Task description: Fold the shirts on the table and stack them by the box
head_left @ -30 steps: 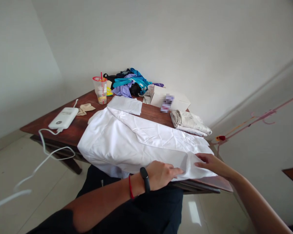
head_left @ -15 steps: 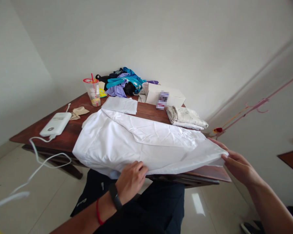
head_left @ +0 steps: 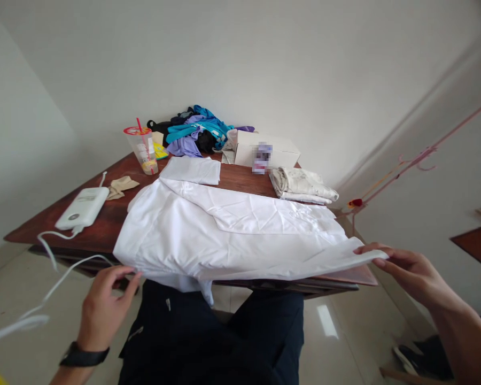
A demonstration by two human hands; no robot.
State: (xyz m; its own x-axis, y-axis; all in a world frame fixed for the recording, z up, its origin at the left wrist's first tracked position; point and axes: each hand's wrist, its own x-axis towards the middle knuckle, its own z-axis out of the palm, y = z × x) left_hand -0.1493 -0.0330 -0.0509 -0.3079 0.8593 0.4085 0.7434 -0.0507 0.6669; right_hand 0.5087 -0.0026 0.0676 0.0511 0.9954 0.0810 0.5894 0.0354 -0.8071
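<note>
A white shirt (head_left: 184,235) lies spread across the front of the wooden table, with one long, sleeve-like part folded over its top and a bit of cloth hanging past the front edge. At its right end, my right hand (head_left: 404,275) pinches the near edge between thumb and fingers, holding it slightly raised. My left hand (head_left: 104,305) is by the near left corner, thumb and fingers curved and apart; whether the fingertips touch the cloth is hard to tell.
On the wooden table (head_left: 36,224) are a white power bank (head_left: 84,207) with a cable, a plastic cup (head_left: 142,149) with a straw, a folded white cloth (head_left: 192,170), piled clothes (head_left: 200,131), a white box (head_left: 284,152) and a folded pale garment (head_left: 304,184). Pink cord (head_left: 417,160) runs at right.
My left hand has moved left from the middle of the shirt's near edge to its left corner. My right hand keeps its pinch, and the near edge is now folded up more narrowly.
</note>
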